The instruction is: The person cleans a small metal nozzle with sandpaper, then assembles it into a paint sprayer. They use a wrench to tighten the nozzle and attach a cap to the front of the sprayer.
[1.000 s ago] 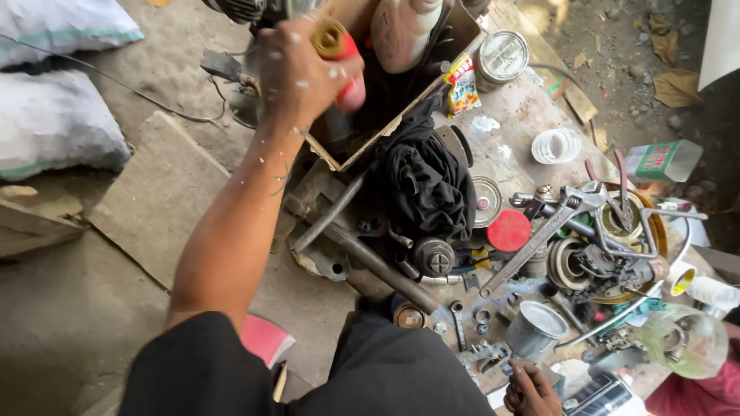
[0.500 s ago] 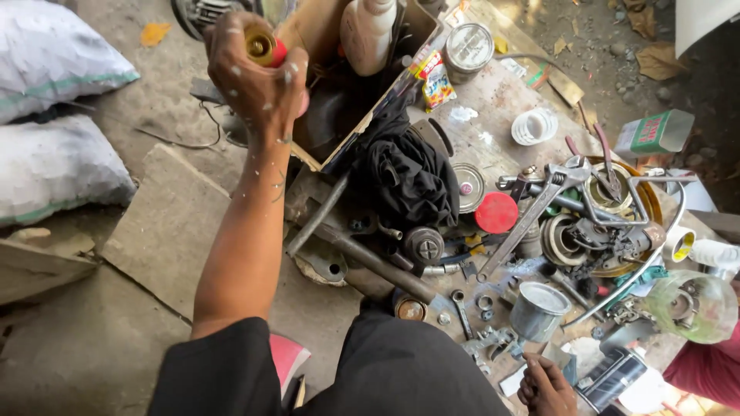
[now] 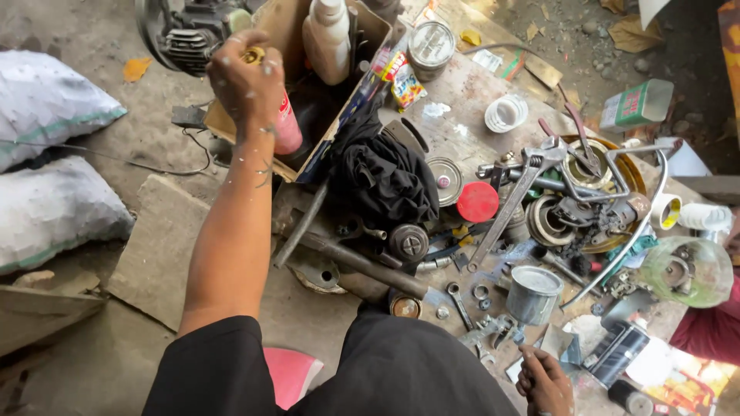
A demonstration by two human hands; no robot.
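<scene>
While the left hand (image 3: 245, 81) grips a red spray can (image 3: 287, 123), it has dropped toward the cardboard box (image 3: 362, 38) at 11 o'clock; right hand (image 3: 546, 379) at 5 o'clock, fingers curled, grip unclear.

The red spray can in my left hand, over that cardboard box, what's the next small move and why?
Probably lower the red spray can straight down into the cardboard box. The left hand grips it by the top, right above the box's open side beside the white bottle, and the right hand rests low among the small parts, so it is not free to help.
</scene>
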